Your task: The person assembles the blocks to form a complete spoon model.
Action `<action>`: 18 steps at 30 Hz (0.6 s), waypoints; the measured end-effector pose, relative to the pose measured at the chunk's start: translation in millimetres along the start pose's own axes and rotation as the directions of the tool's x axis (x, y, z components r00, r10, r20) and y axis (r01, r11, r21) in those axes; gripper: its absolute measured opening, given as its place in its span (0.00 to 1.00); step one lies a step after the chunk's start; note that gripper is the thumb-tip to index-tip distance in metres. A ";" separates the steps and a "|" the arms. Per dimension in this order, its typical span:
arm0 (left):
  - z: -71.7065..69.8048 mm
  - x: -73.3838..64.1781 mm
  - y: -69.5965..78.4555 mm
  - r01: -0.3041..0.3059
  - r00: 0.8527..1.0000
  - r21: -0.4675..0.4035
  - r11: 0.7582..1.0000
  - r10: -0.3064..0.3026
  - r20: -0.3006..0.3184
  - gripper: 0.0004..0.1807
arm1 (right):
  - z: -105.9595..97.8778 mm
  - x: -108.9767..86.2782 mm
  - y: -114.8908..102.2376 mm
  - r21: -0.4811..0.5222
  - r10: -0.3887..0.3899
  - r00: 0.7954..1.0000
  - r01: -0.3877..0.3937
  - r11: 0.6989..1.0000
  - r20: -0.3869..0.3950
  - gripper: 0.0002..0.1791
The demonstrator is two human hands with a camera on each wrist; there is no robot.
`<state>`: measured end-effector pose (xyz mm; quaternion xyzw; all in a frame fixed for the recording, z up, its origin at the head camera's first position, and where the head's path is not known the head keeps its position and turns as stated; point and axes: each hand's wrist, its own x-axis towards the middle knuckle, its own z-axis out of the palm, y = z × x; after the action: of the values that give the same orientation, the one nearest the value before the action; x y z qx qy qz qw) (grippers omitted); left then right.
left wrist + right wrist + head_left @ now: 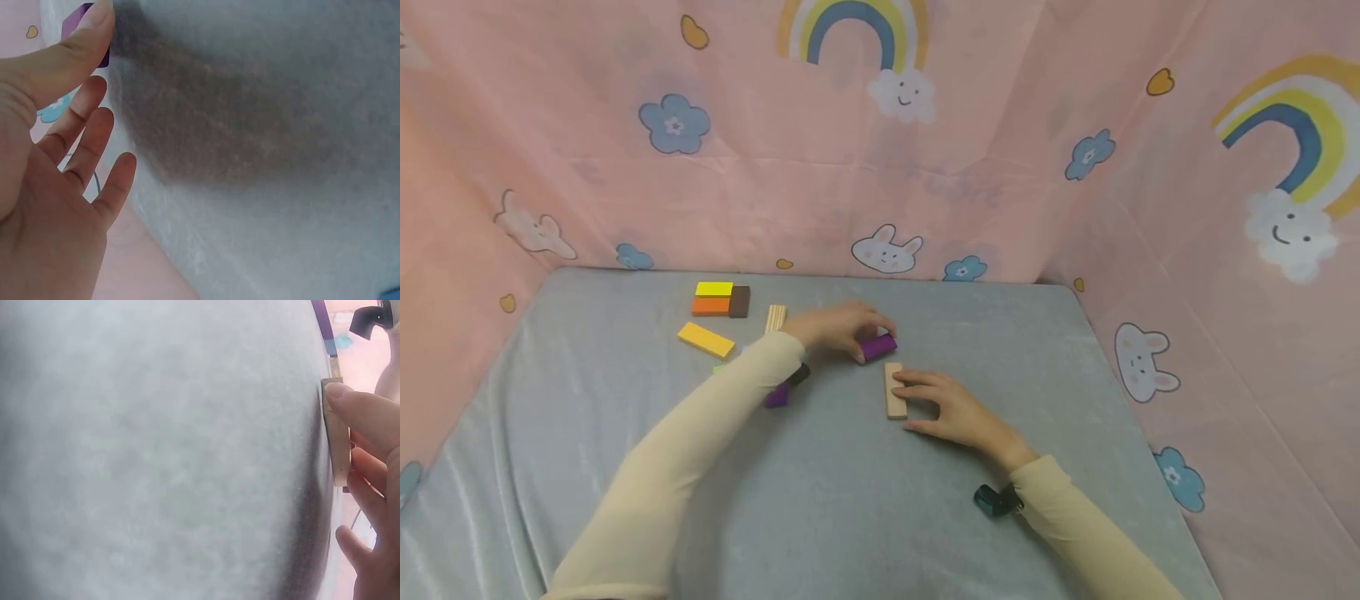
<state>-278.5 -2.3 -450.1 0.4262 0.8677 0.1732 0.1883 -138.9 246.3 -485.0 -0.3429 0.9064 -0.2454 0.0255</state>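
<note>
My left hand [838, 325] pinches a small purple block [878, 347] between thumb and fingers. In the left wrist view the thumb lies across that purple block [76, 22], and the other fingers spread loosely. Just nearer, a plain wooden block [893, 400] lies lengthwise on the cloth. My right hand [955, 408] curves about it from the right, two fingertips over its top and the thumb at its near end. The right wrist view shows the thumb overlapping one end of the wooden block [338, 440], the other fingers behind it.
Yellow [713, 288], orange [710, 307] and brown [740, 302] blocks sit together at the back left. Nearby lie an amber block [705, 340], a striped wooden block [776, 317] and another purple block [777, 396], partly behind the left sleeve. Patterned pink curtains [1000, 200] border the grey cloth.
</note>
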 end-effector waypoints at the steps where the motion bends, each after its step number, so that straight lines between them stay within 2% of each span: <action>1: 1.1 0.5 0.7 0.009 1.000 0.005 1.000 -0.009 0.006 0.36 | 0.1 0.4 0.0 -0.003 -0.004 1.000 0.004 1.000 -0.002 0.29; 7: 4.4 1.1 4.8 0.044 0.999 0.049 0.998 -0.045 0.024 0.35 | 0.2 1.4 0.1 -0.002 -0.004 1.000 0.004 1.000 -0.004 0.28; 13: 4.5 -3.7 5.4 0.050 0.998 0.033 0.998 -0.051 0.032 0.39 | 0.2 1.3 -0.4 0.009 0.012 1.000 -0.012 1.000 0.009 0.28; 16: 7.0 -7.4 5.2 0.054 0.999 0.001 0.999 -0.054 0.007 0.43 | 0.2 0.5 -0.7 0.017 0.016 1.000 -0.016 1.000 0.011 0.28; 18: 11.1 -9.8 4.8 0.058 0.997 -0.041 0.997 -0.059 -0.039 0.43 | 0.6 -0.4 -0.1 0.018 0.016 1.000 -0.016 1.000 0.009 0.28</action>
<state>-264.5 -5.9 -455.8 0.3931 0.8798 0.1936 0.1842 -138.4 246.3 -485.5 -0.3367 0.9066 -0.2519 0.0348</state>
